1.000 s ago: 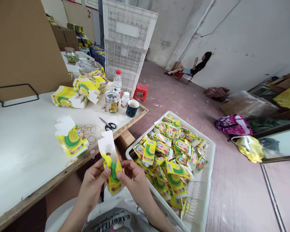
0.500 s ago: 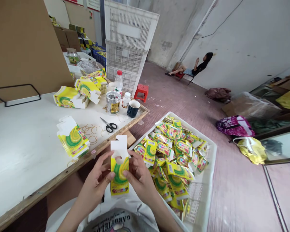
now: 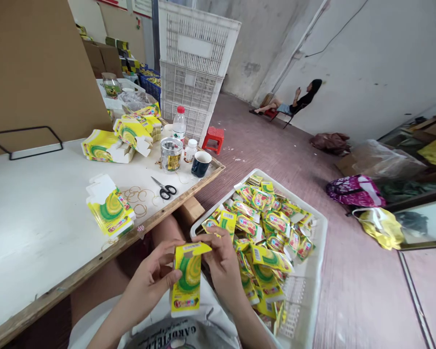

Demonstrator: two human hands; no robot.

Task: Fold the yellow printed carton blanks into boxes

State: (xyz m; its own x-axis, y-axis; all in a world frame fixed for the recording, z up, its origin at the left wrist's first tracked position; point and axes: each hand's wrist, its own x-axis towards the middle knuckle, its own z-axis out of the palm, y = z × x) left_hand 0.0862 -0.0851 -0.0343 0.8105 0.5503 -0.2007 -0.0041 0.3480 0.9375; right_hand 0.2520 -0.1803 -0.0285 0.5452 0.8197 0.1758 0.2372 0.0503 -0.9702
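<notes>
A small yellow and green carton [image 3: 188, 278] is held upright over my lap. My left hand [image 3: 153, 274] grips its left side, thumb on the front face. At its upper right, the fingers of my right hand [image 3: 221, 261] are bent around the top flap, which is folded over and slopes to the right. The right thumb is mostly hidden. Beside my right hand stands a white crate [image 3: 321, 252] with many yellow and green cartons [image 3: 265, 257] lying loosely in it. On the table to the left lies a stack of flattened cartons [image 3: 111, 211].
Rubber bands [image 3: 140, 210] and black-handled scissors [image 3: 166, 190] lie on the white table [image 3: 39, 208]. A dark mug [image 3: 201, 166], a metal tin [image 3: 171, 156] and a bottle [image 3: 179, 123] stand at its corner. Beyond are stacked crates [image 3: 194, 72], a red stool [image 3: 214, 139] and a seated person [image 3: 294, 104].
The carton's raised white top flap has been folded down, so its yellow outside shows. My right hand has moved up to the top edge, and the carton has dropped slightly lower.
</notes>
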